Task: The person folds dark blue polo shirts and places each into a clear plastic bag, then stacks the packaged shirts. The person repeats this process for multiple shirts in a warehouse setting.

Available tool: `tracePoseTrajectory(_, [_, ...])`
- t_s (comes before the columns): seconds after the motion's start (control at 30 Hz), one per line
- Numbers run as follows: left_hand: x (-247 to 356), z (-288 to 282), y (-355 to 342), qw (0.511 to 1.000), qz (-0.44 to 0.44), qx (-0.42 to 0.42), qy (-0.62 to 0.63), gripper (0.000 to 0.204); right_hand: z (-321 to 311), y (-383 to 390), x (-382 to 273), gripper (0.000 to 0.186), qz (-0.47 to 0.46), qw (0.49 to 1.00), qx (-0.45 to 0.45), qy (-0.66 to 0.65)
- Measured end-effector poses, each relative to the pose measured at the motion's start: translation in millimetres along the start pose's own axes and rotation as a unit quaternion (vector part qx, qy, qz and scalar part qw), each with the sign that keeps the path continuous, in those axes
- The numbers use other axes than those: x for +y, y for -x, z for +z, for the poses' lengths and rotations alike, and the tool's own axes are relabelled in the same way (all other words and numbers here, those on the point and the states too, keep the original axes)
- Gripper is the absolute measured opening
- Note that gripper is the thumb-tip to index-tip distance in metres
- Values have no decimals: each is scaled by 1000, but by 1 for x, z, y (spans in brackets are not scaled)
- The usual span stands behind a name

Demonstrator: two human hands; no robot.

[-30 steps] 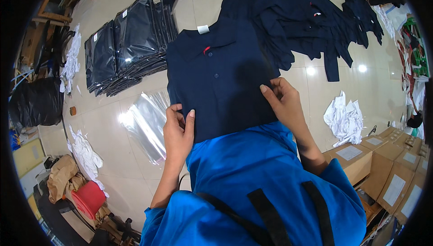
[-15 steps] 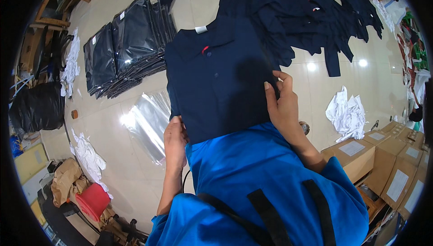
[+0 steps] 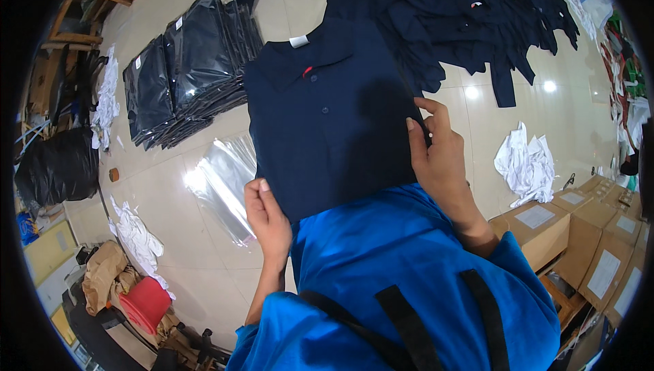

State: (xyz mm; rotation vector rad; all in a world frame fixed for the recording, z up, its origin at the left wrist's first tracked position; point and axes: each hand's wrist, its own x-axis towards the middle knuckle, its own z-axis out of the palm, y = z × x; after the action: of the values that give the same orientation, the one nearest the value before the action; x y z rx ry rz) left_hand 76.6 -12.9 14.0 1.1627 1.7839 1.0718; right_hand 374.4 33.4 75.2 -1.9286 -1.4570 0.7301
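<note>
One folded navy shirt (image 3: 306,146) lies at twelve o'clock from the blue garment (image 3: 381,248); the left hand (image 3: 271,220) pinches its eight-o'clock edge, the right hand (image 3: 440,156) bends its fingers at three o'clock, grip unclear.

Navy collared shirt (image 3: 334,129) is lying folded, roughly rectangular, front facing up, collar (image 3: 334,54) pointing away; white neck label (image 3: 299,41), red accent (image 3: 307,71), two buttons (image 3: 325,110) showing.
</note>
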Motion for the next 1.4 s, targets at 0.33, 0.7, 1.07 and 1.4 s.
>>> tracePoseTrajectory(0.33, [11, -3, 7, 993, 3, -44, -110, 24, 19, 10, 41, 44, -23, 999, 23, 28])
tracePoseTrajectory(0.7, [38, 4, -42, 982, 24, -34, -185, 27, 60, -142, 24, 54, -40, 998, 48, 14])
tracePoseTrajectory(1.07, [12, 9, -35, 972, 131, 31, -190, 19, 72, -155, -1, 35, -146, 974, 151, 80])
tracePoseTrajectory(1.4, [28, 17, -107, 952, 118, 19, -281, 37, 74, -183, 5, 47, -43, 994, 57, 80])
